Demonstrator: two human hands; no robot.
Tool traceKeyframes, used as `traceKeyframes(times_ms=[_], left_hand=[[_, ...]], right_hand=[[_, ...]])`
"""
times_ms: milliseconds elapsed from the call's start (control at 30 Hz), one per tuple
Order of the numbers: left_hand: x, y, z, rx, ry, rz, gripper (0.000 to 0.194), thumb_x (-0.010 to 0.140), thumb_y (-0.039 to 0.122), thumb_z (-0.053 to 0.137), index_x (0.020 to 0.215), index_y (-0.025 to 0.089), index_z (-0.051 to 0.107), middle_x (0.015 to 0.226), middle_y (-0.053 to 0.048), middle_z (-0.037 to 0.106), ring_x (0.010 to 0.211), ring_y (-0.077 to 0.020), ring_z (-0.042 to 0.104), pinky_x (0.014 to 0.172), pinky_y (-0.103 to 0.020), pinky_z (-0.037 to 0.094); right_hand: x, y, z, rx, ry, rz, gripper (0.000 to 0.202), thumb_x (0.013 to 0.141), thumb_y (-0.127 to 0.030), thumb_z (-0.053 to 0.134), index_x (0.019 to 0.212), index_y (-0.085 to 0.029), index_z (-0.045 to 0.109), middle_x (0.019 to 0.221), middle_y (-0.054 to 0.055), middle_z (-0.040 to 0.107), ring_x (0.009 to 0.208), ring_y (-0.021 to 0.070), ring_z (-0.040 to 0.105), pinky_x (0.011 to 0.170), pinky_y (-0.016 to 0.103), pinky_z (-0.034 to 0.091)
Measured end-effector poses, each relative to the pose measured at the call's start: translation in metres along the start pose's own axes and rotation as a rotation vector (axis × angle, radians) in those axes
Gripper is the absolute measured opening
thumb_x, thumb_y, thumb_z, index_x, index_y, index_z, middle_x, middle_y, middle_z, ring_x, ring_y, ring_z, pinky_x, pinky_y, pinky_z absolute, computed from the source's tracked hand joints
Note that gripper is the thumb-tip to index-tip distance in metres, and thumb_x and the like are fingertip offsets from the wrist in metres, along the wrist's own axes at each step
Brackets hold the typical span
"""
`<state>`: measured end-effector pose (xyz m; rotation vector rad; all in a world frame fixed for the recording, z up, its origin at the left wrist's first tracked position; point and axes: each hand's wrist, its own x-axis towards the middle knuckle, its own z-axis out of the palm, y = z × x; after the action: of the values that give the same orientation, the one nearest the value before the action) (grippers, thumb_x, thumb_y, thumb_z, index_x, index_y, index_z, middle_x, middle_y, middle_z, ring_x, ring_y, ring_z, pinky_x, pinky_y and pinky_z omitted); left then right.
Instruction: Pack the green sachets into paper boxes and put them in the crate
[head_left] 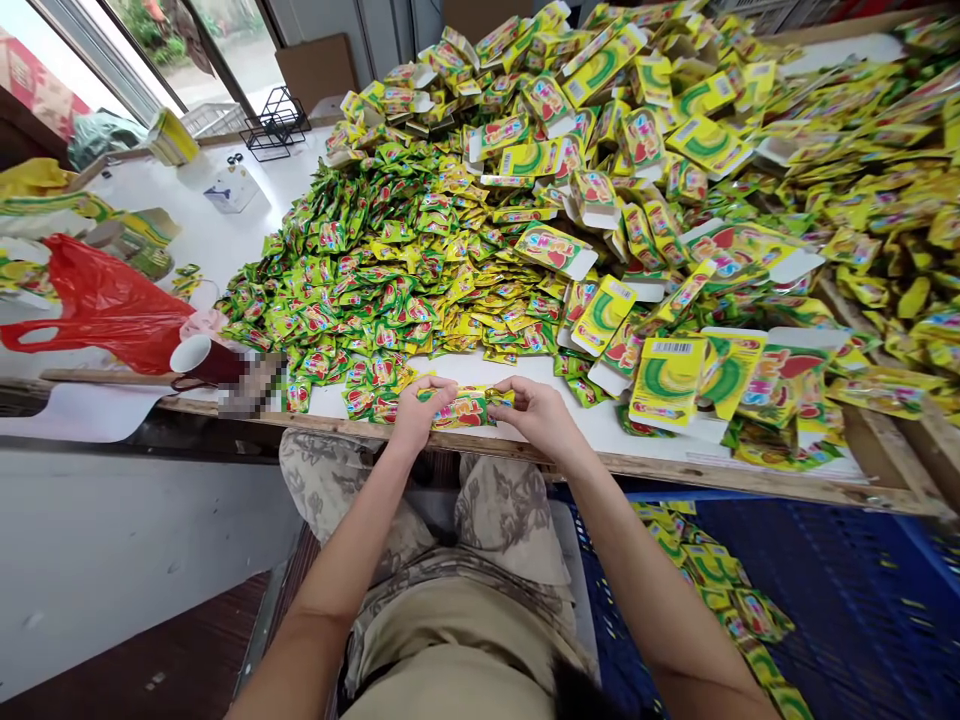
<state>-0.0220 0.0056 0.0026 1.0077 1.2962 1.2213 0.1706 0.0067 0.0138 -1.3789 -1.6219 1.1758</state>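
A small yellow-green candy box (461, 407) lies on its side at the table's front edge, in the closed fingers of my left hand (415, 412). At the box's right end, my right hand (537, 412) pinches a small yellow packet (501, 398); whether part of it is inside the box I cannot tell. Just beyond my hands spreads a heap of small green packets (352, 290) with yellow packets (480, 310) beside it. Open-ended cardboard boxes (667, 380) of the same print stand and lie to the right of my right hand.
To the left are a red plastic bag (112, 310) and a dark mug (206, 362) near the wooden table edge. A black wire rack (276, 125) stands at the back left. Long yellow packets (885, 250) pile up at far right. Below, a blue crate (847, 590) holds filled-looking boxes.
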Motion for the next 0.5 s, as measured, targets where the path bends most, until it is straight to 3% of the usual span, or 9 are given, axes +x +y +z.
traceKeyframes(times_ms=[67,167,267,400,500], left_hand=[[0.000,0.000,0.000,0.003,0.006,0.011,0.024,0.066,0.038,0.075,0.076,0.017,0.071,0.081,-0.001,0.068,0.082,-0.0153,0.060,0.082,-0.027,0.043],[0.000,-0.001,0.001,0.032,0.005,0.042,0.022,0.067,0.037,0.075,0.075,0.017,0.071,0.082,-0.001,0.069,0.085,-0.0151,0.059,0.086,-0.027,0.042],[0.000,-0.002,0.002,0.020,0.010,0.043,0.023,0.067,0.037,0.075,0.074,0.016,0.070,0.082,-0.001,0.068,0.085,-0.0149,0.059,0.087,-0.027,0.042],[0.000,-0.002,-0.001,-0.030,0.020,-0.006,0.027,0.066,0.041,0.076,0.076,0.016,0.069,0.083,-0.002,0.068,0.081,-0.0151,0.060,0.083,-0.028,0.044],[0.001,-0.002,-0.002,-0.030,0.009,-0.023,0.027,0.066,0.041,0.076,0.075,0.016,0.069,0.081,-0.002,0.068,0.080,-0.0151,0.060,0.081,-0.028,0.045]], right_hand=[[-0.001,0.003,-0.002,0.059,-0.022,-0.022,0.033,0.074,-0.048,0.062,0.088,-0.019,0.067,0.058,-0.003,0.052,0.053,0.0137,0.044,0.052,0.027,0.036],[-0.003,0.003,-0.004,-0.015,0.121,-0.079,0.033,0.077,-0.050,0.060,0.080,-0.018,0.069,0.067,0.002,0.057,0.060,0.0150,0.048,0.057,0.028,0.040],[-0.006,-0.001,0.003,-0.051,0.213,-0.068,0.032,0.075,-0.049,0.062,0.070,-0.018,0.066,0.063,0.002,0.055,0.058,0.0143,0.048,0.056,0.028,0.040],[-0.005,-0.001,0.013,0.130,0.208,0.030,0.035,0.071,-0.051,0.067,0.082,-0.017,0.065,0.066,0.002,0.062,0.059,0.0148,0.054,0.058,0.028,0.045],[-0.004,0.003,0.009,0.136,0.109,0.028,0.033,0.073,-0.050,0.066,0.079,-0.017,0.064,0.066,0.003,0.064,0.060,0.0151,0.056,0.059,0.028,0.046]])
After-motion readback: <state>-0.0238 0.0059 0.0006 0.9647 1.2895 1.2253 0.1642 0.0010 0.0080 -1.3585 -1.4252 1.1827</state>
